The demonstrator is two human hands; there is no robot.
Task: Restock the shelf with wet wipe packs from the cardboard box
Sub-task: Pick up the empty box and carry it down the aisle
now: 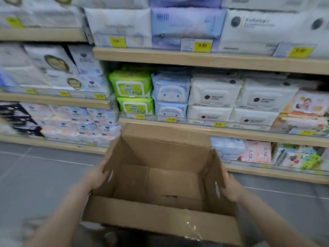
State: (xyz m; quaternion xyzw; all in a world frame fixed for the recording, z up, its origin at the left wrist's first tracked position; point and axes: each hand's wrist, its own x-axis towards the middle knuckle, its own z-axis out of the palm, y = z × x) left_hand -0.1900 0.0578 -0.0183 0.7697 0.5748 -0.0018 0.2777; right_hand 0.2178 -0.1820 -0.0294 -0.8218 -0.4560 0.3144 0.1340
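An open brown cardboard box (pixel 160 186) is held in front of me with its flaps up; nothing shows inside it. My left hand (pixel 97 175) grips the box's left wall and my right hand (pixel 230 186) grips its right wall. Behind the box, the wooden shelf (pixel 213 131) carries stacked wet wipe packs: green packs (pixel 132 86), pale blue packs (pixel 170 90) and white packs (pixel 214 94).
Shelves above, below and to the left hold more tissue and wipe packs with yellow price tags (pixel 203 45). Grey tiled floor (pixel 35 175) lies below the box. A lower shelf (pixel 276 172) at the right holds small colourful packs.
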